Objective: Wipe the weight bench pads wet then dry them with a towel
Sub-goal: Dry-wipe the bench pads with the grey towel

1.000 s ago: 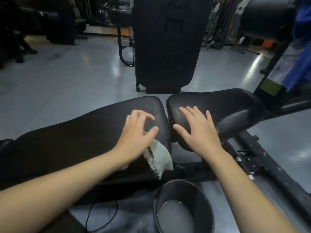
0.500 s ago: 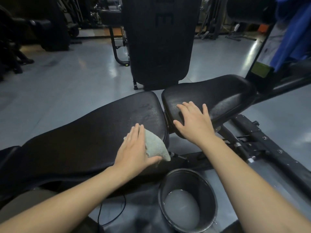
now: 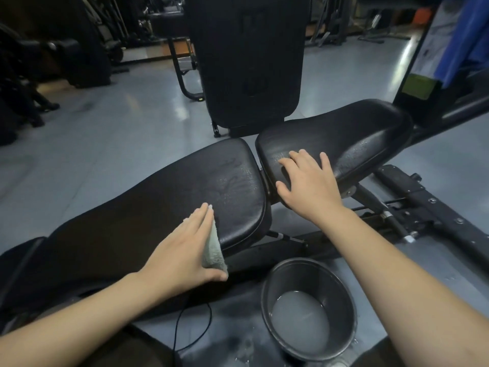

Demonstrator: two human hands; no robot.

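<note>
A black weight bench runs across the view with a long back pad (image 3: 164,202) on the left and a shorter seat pad (image 3: 352,136) on the right. Wet streaks shine on both pads near the gap between them. My left hand (image 3: 182,250) lies flat on the back pad's near edge, pressing a pale wet cloth (image 3: 213,250) under its palm; only the cloth's right edge shows. My right hand (image 3: 309,181) rests flat with spread fingers on the seat pad's left end, holding nothing.
A dark metal bucket (image 3: 309,276) with cloudy water stands on the wet floor just in front of the bench. The bench's black frame (image 3: 412,205) stretches right. A thin black cable (image 3: 195,324) lies below. An upright black machine pad (image 3: 248,62) stands behind.
My left hand slid the cloth left and toward me along the back pad, leaving wet streaks. My right hand stayed on the seat pad.
</note>
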